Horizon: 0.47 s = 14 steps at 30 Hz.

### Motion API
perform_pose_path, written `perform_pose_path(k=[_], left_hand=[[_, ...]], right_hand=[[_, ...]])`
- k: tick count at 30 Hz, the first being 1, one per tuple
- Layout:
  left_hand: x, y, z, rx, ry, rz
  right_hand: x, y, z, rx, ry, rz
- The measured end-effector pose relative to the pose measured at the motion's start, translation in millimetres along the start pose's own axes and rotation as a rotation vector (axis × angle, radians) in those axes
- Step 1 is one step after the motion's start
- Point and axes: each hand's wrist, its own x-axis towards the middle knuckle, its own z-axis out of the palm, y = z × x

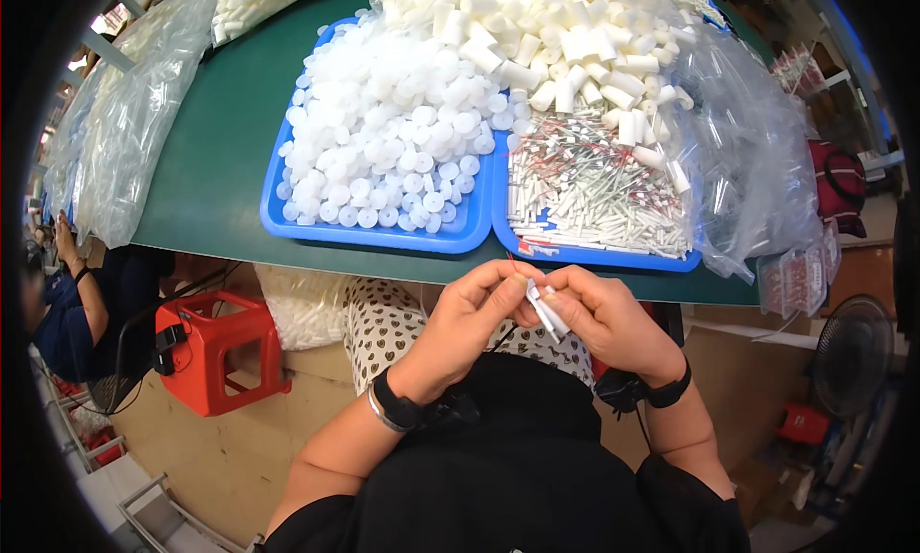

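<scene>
In front of my lap, near the table's edge, my two hands meet with fingertips pinched together. My left hand (479,306) is closed on small thin white sticks (545,313), and my right hand (602,318) closes on them from the other side. A thin red end pokes up above the left fingers. Just beyond the hands, a blue tray (613,259) holds many thin white sticks (585,222) and red-and-white wire-like pieces (585,155). Whether each hand grips a separate stick is hidden by the fingers.
Left of it, another blue tray (374,235) is heaped with translucent white discs (393,122). Cream foam-like cylinders (565,45) pile up behind. Clear plastic bags (752,141) lie at the right. A red stool (216,352), a co-worker (81,294) and a fan (853,352) stand around the green table (230,141).
</scene>
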Motion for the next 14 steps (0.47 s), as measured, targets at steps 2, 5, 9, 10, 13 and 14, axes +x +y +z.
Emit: perform_pose_path(k=[2, 5, 9, 10, 13, 14], left_hand=[[-0.4, 2.1, -1.0, -0.183, -0.018, -0.126], [0.5, -2.7, 4.5, -0.123, 0.051, -0.123], [0.6, -7.9, 1.1, 0.039, 0.078, -0.045], [1.7, -7.3, 3.0, 0.085, 0.102, -0.021], [0.0, -5.2, 5.5, 0.176, 0.136, 0.026], [-0.5, -5.3, 4.8, 0.176, 0.122, 0.022]], right_hand=[[-0.6, -2.5, 2.5, -0.042, 0.01, 0.0], [-0.2, 1.5, 5.2, 0.098, -0.022, 0.088], [3.4, 11.1, 3.1, 0.63, -0.108, 0.253], [4.3, 15.8, -0.8, 0.754, -0.128, 0.269], [6.0, 20.1, -2.1, 0.853, -0.145, 0.264], [5.9, 19.9, -3.5, 0.784, -0.144, 0.244]])
